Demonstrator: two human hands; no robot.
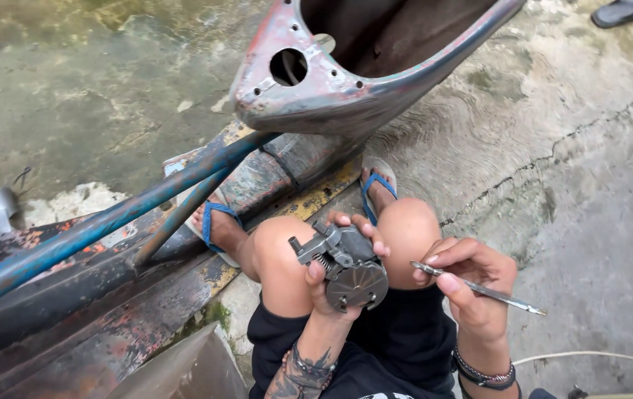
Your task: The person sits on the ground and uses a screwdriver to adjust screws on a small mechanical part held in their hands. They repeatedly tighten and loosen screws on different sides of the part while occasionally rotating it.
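My left hand (pixel 331 284) grips a grey metal mechanical part (pixel 346 267) with a round finned disc and a spring, held between my knees. My right hand (pixel 471 284) pinches a thin metal rod-like tool (pixel 483 290), its tip lying just right of the part, not touching it. I crouch with bare knees, black shorts and blue flip-flops (pixel 213 222) on a worn metal plate (pixel 324 193).
A rusty, paint-worn scooter body shell (pixel 331 96) with a round hole rises ahead. Blue steel tubes (pixel 110 222) slant left over rusted sheet panels. Cracked concrete floor (pixel 582 185) spreads to the right; another person's shoe (pixel 623 11) at top right; a thin cord (pixel 590 356) at bottom right.
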